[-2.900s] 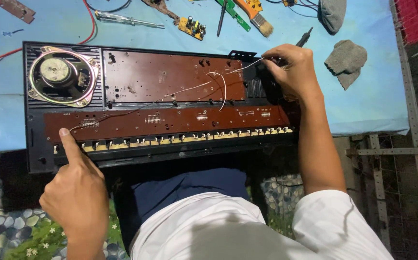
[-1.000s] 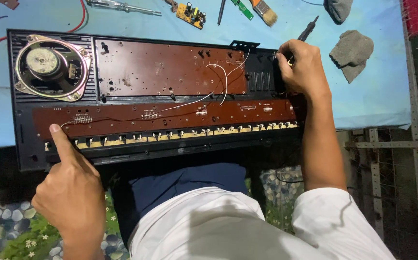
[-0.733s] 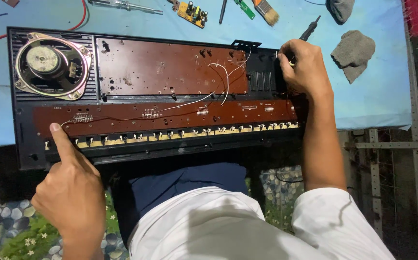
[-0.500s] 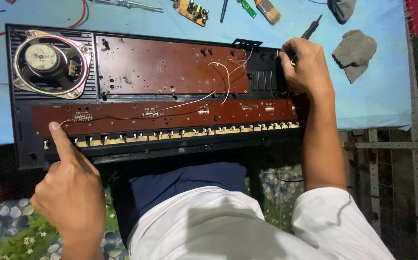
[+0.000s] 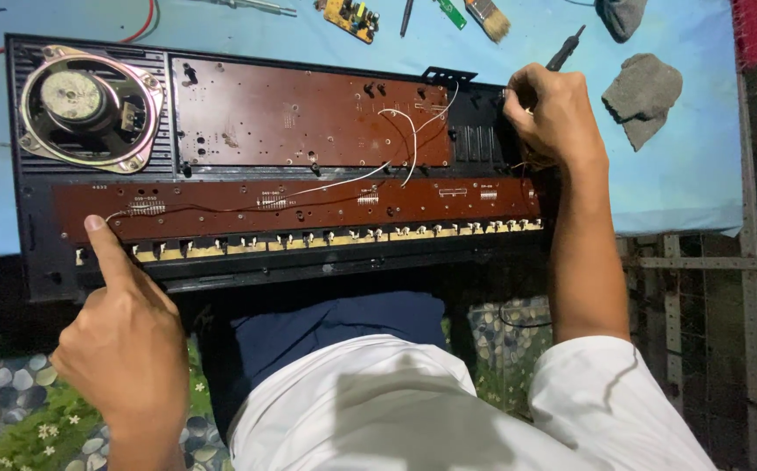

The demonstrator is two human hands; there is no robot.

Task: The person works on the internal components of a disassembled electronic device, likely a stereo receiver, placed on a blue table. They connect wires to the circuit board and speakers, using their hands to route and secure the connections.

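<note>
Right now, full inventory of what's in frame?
opened keyboard case: 1, black, lying across the table.
speaker: 1, grey metal, case's upper left corner.
upper circuit board: 1, brown, right of the speaker.
long circuit board: 1, brown, along the case's near side.
white wires: a few, running between the two boards.
table cover: 1, light blue, under everything.
small circuit board: 1, yellow, top edge.
brush: 1, pale bristles, top edge.
grey rags: 2, far right.
red wire: 1, top left.
soldering-iron-like tool: 1, black, in the right hand.
left hand: index finger pressing the long board's left end.
right hand: gripping the tool at the case's right end.
</note>
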